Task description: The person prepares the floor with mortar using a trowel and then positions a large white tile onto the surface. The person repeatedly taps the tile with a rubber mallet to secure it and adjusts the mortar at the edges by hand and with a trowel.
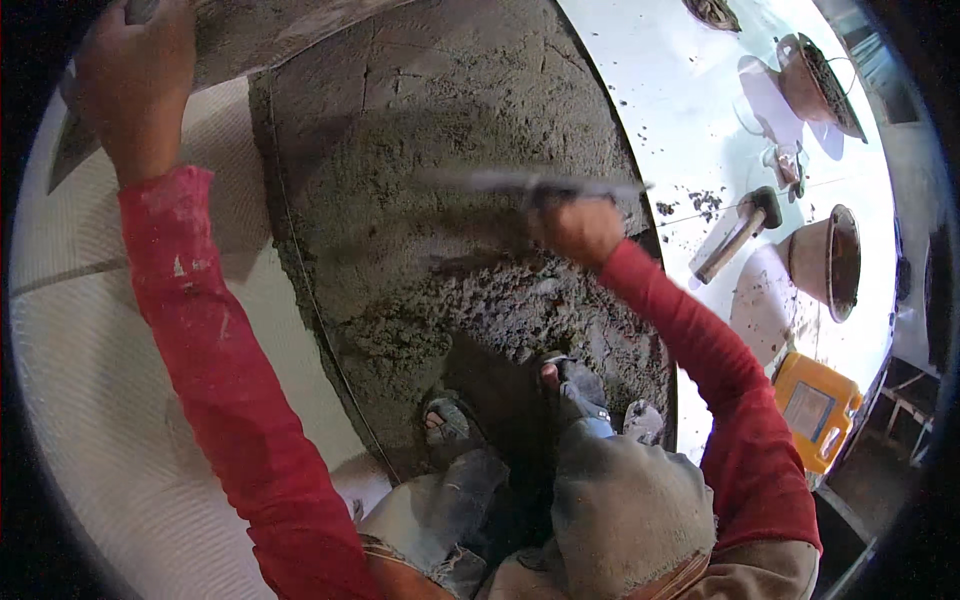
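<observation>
My right hand (580,228) is wrapped around the handle of a plastering trowel (490,181). Its long thin blade is blurred and lies just over or on the grey wet mortar (450,120); I cannot tell whether they touch. At upper left, my left hand (135,85) is closed round a dark grip, with a pointed grey blade (75,150) showing beside the wrist; it looks like a pointing trowel. Beyond that hand, a dusty board or slab edge (260,35) runs along the top. Smoother mortar lies farther off, and rough lumps (510,300) lie nearer my feet.
A string line (300,250) follows the mortar's left edge beside ribbed white tiles (130,330). My sandalled feet (455,420) stand in the mortar. On the white floor at right are a mallet (738,240), two buckets (812,262), mortar crumbs and a yellow jerrycan (815,410).
</observation>
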Demonstrator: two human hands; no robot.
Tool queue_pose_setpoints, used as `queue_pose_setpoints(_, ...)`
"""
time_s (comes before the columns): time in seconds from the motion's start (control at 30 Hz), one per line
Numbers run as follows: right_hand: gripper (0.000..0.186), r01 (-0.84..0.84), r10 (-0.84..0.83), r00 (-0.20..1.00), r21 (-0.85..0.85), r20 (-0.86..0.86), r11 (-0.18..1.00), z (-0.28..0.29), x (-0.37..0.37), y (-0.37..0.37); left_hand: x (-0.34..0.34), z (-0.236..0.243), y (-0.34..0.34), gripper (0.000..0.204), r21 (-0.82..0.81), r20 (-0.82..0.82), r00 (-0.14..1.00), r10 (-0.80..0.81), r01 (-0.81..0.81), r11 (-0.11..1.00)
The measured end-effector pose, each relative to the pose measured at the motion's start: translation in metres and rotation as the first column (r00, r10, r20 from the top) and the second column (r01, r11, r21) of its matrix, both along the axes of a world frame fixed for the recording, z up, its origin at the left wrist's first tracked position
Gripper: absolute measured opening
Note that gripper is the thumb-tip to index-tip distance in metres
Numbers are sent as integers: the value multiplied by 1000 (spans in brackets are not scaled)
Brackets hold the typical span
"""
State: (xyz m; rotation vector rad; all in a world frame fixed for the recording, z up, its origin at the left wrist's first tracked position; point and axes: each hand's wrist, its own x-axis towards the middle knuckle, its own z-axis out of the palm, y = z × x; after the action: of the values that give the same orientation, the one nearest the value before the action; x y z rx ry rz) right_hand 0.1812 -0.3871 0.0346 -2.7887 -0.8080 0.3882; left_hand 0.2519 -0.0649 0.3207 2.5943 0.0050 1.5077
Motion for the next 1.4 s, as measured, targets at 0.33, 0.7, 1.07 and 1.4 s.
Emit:
queue_pose_setpoints(0.33, 31, 70, -68, 997, 49, -33, 996, -42, -103, 40, 4, -13, -22, 37, 201, 169, 980, -109, 74, 977)
queue_pose_setpoints(0.7, 39, 553, -563, 824, 132, 63, 823, -42, 18, -10, 7, -12, -16, 46, 182, 109, 990, 93, -112, 977)
queue_pose_setpoints(1.07, 23, 25, -1, 996, 259, -92, 966, 5, -80, 111, 24, -28, 43, 37, 461, 99, 974, 204, -227, 858)
queue_pose_setpoints(1.4, 23, -368, 354, 930, 278, 99, 887, -33, -113, 114, 24, -25, 39, 25, 420, 26, 990, 137, -136, 897)
